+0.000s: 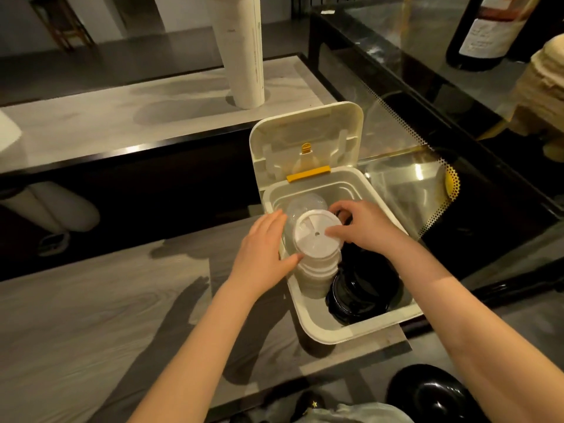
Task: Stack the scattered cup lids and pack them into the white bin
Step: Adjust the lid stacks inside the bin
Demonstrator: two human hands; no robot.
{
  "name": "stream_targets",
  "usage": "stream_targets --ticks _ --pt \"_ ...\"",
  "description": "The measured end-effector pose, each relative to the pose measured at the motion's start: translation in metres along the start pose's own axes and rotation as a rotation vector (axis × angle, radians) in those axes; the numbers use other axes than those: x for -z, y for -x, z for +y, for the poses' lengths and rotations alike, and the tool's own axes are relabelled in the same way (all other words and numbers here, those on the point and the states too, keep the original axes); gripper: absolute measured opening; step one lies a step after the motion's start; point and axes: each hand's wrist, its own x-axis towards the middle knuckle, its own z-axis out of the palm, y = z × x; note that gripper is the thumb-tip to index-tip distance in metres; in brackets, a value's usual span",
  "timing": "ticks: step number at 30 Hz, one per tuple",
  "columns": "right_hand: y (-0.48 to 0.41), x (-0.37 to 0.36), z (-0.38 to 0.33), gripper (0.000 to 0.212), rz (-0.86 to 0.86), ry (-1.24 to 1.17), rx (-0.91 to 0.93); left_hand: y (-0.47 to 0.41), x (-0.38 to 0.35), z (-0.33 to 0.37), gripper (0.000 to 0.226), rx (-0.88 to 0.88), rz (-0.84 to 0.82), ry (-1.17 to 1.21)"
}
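Observation:
The white bin stands on the grey table with its hinged lid swung up at the back. Inside it, a stack of white cup lids leans on its side, with clear domed lids behind it and a stack of black lids to its right. My left hand lies flat against the left side of the white stack, thumb at its lower edge. My right hand reaches into the bin, its fingers curled onto the top white lid from the right.
A tall stack of paper cups stands on the far grey counter. A dark bottle sits on the glass shelf at upper right. A black round object lies near the bottom right edge. The wood-grain tabletop stretches left of the bin.

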Motion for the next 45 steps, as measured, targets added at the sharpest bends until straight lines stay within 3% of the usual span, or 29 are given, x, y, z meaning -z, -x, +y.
stream_targets --ticks 9,13,22,32,37,45 --pt "0.003 -0.014 -0.003 0.026 -0.081 0.398 -0.050 0.008 -0.008 -0.010 0.069 0.088 -0.072 -0.001" --pt "0.007 -0.020 -0.005 0.029 -0.008 0.505 -0.055 0.009 -0.007 -0.010 0.068 0.085 -0.079 -0.001" --pt "0.005 -0.031 -0.050 0.041 0.055 0.442 0.260 0.029 0.021 -0.039 0.064 0.211 -0.045 -0.102" --pt "0.002 -0.130 -0.138 0.056 -0.153 0.564 0.517 0.109 0.079 -0.139 0.065 0.492 -0.059 -0.153" --pt "0.005 -0.197 -0.193 0.056 -0.258 0.577 0.542 0.161 0.104 -0.203 0.064 0.565 -0.041 -0.168" --pt "0.017 -0.317 -0.301 0.050 -0.285 0.555 0.539 0.244 0.141 -0.329 0.062 0.656 -0.016 -0.106"
